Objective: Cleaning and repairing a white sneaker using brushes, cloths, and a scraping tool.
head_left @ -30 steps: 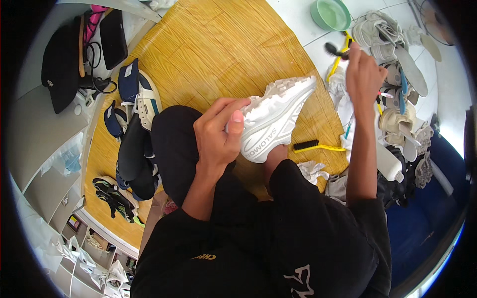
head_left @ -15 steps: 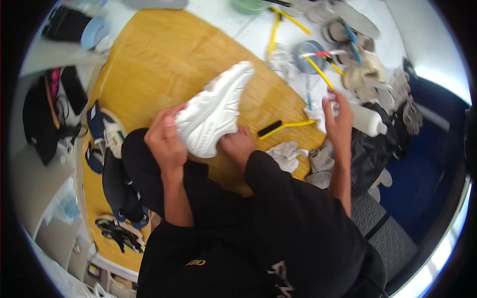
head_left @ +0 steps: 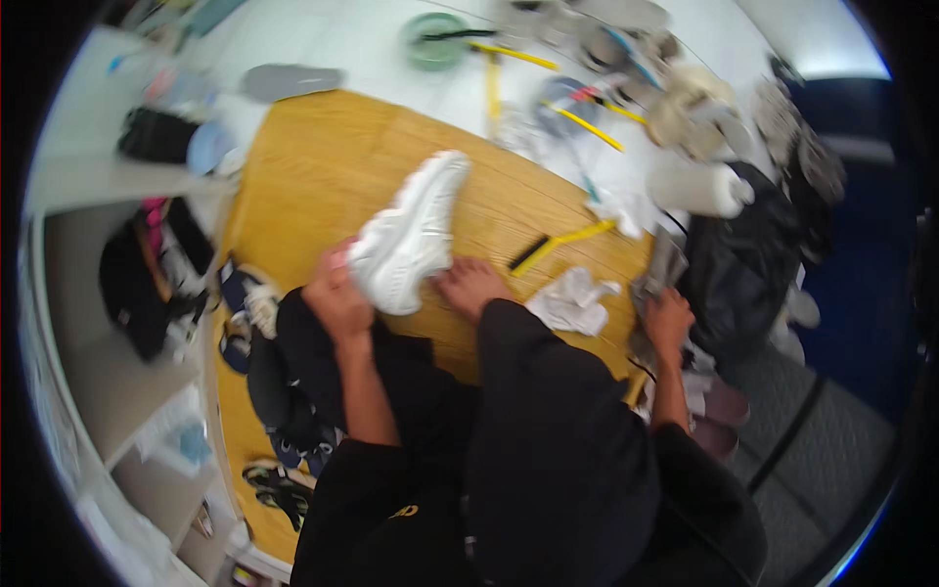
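Over on the left, a black cap (head_left: pixel 132 289) is resting inside the shelf unit (head_left: pixel 73 254), presumably being kept off the wooden flooring (head_left: pixel 323 147). Now the left hand (head_left: pixel 339 298): it's grasping the white shoe (head_left: pixel 411 235) at its lower end, on the sole side, probably because that's leaving the upper exposed. The shoe is slanting above the flooring, toe pointing up and rightward, just beside the bare foot (head_left: pixel 472 286). And it's looking pale all over, chunky-soled, with sweeping ridges running along its side; blur is hiding any finer marks. Moving right, a yellow-handled brush (head_left: pixel 579 237) is lying near a crumpled white cloth (head_left: pixel 572 301), both seemingly being kept within easy reach. Further across, the right hand (head_left: pixel 669 323) is hovering over or touching a crumpled grey item (head_left: pixel 662 266); whether those fingers are gripping anything, I'm not able to tell. Beyond, a white bottle (head_left: pixel 690 189) is lying sideways near a black bag (head_left: pixel 748 269).
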A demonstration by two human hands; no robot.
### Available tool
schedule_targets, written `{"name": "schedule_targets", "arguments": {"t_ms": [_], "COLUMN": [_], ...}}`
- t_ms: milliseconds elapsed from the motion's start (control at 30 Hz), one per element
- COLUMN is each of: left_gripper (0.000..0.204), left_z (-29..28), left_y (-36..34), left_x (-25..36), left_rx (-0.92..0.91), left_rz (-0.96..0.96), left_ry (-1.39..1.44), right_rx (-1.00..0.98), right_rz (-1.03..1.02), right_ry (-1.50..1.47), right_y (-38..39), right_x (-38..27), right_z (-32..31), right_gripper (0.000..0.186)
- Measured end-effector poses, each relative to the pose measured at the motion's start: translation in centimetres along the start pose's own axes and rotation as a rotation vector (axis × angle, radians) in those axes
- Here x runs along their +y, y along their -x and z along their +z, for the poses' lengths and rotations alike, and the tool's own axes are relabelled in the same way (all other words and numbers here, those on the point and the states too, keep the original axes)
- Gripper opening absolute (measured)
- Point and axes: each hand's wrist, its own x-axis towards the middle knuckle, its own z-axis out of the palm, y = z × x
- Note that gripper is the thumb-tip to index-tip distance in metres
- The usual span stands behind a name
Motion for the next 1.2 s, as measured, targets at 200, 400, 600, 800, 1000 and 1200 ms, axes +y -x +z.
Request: {"name": "schedule_targets", "arguments": {"t_ms": [200,400,600,800,1000,1200], "left_gripper": [0.036,0.039,0.047,0.042,0.04,0.05], "left_z": [-2.1,-1.3,-1.5,0.4,2.6,1.6], "left_y": [0.1,-0.2,0.4,1.1,0.0,0.2], "left_x": [0.7,1.1,-1.2,-2.5,-0.9,-0.3], "left_rx": [0.074,0.027,0.129,0.153,-0.055,-0.165], "left_rz": [0.102,0.06,0.121,0.172,-0.134,-0.066], "left_ry": [-0.101,-0.088,-0.146,-0.008,-0.049,-0.087], "right_rx": [-0.153,0.343,0.203,0.134,0.256,0.187], "right_rz": [-0.517,0.164,-1.317,-1.508,-1.21,-0.712], "right_ry": [-0.251,-1.264,-0.491,-0.516,-0.782,-1.101], "right_y": [1.6,-0.6,-3.9,-7.3,-8.8,-7.3], "right_x": [3.2,7.5,-10.8,-9.0,-4.1,-5.6], "right_z": [-9.7,-24.2,-17.4,-15.1,-9.9,-9.3], "right_gripper": [0.041,0.055,0.036,0.032,0.021,0.032]}}
